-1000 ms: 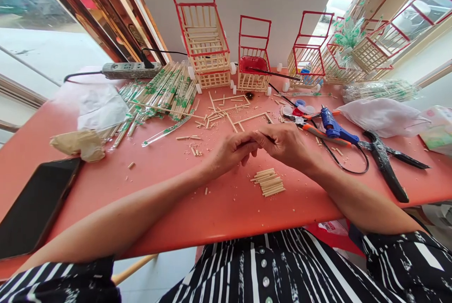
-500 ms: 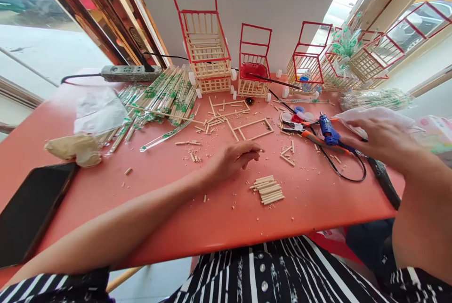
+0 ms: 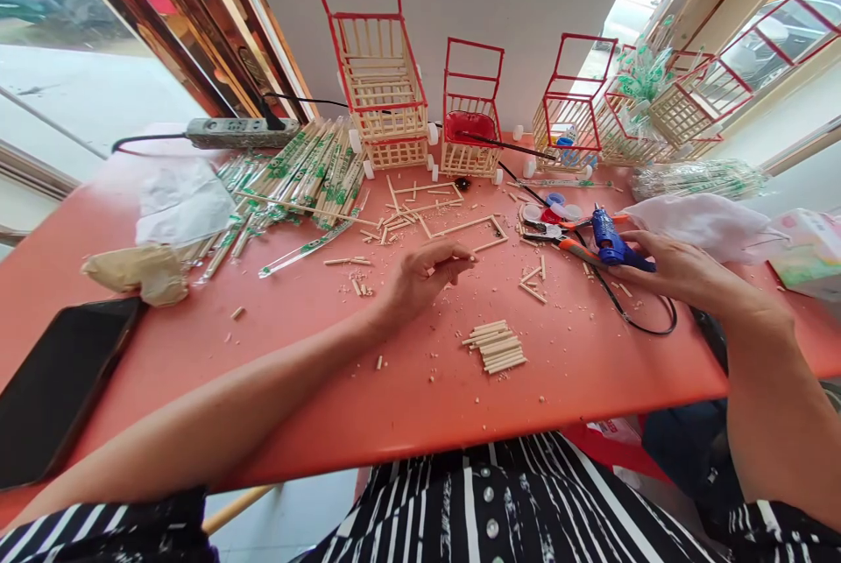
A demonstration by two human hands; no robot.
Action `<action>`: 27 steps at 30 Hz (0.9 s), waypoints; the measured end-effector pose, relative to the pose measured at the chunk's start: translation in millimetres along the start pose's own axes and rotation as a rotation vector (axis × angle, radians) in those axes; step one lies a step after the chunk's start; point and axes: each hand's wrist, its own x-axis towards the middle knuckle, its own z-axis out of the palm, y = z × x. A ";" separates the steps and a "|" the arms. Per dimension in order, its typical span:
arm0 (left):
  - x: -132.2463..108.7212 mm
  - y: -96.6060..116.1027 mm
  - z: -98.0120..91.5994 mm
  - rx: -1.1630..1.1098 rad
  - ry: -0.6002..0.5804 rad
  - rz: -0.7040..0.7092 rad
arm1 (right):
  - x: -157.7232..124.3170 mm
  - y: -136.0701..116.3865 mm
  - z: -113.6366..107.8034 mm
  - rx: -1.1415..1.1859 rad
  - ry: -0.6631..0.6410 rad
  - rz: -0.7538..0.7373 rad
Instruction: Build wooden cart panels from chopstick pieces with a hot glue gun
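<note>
In the head view, we see the left hand (image 3: 417, 283) at mid-frame, fingertips pinching what looks like a stick (image 3: 472, 259), near a stick frame (image 3: 462, 228). At centre right, the right hand (image 3: 680, 274) has its fingers curled around the glue gun (image 3: 611, 241). We judge that the looped cord (image 3: 647, 333) could snag the pliers (image 3: 579, 253) if pulled, and a careless nozzle swing could burn the fingers
</note>
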 end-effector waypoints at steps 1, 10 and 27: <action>1.3 -0.5 -0.5 -0.024 0.025 -0.024 | 0.5 0.0 -0.2 0.034 -0.046 -0.006; 13.5 -4.4 -5.9 -0.257 0.151 -0.194 | -0.4 -3.6 10.6 0.159 -0.005 0.053; 14.8 -8.9 -8.0 -0.294 0.184 -0.184 | -12.6 -119.6 -30.4 1.398 0.373 -0.267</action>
